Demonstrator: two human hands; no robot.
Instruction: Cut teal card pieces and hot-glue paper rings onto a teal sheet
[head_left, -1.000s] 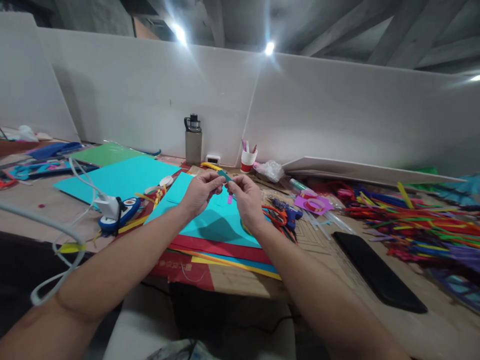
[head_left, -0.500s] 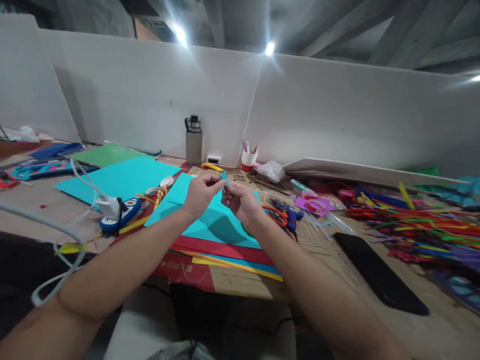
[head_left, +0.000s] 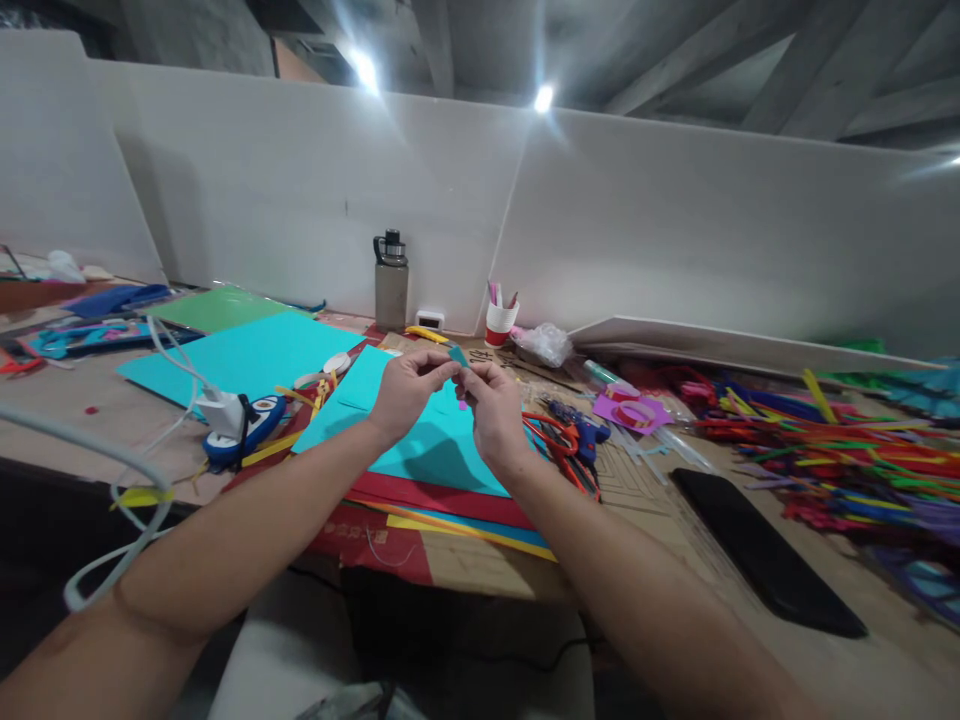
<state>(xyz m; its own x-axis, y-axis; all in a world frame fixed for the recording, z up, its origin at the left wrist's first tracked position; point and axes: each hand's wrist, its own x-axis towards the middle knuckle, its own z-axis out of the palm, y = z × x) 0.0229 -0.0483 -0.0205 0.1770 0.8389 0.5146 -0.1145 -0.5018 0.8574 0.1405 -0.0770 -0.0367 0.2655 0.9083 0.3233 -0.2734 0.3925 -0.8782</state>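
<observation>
Between my two hands is a small piece of teal paper [head_left: 457, 355], its top end showing above the fingertips. My left hand [head_left: 409, 392] pinches it from the left, thumb against forefinger. My right hand [head_left: 493, 408] is closed on it from the right, fingertips meeting those of the left. A tiny purple bit [head_left: 462, 405] shows just below the right fingers; I cannot make out what it is. Under both hands lies a turquoise sheet [head_left: 405, 460], shadowed by them, on top of red, blue and yellow sheets.
Left of the sheets sits a blue power strip [head_left: 251, 432] with a white plug and cables. A bottle [head_left: 391, 285] and a cup of pens [head_left: 500, 322] stand behind. Rightward lie orange-handled pliers [head_left: 574, 465], a glue gun [head_left: 592, 432], a black phone [head_left: 765, 550] and colourful pipe cleaners [head_left: 847, 440].
Both hands have shifted slightly right. The right hand has turned, its fingers now more upright against the paper, and the purple bit has come into sight.
</observation>
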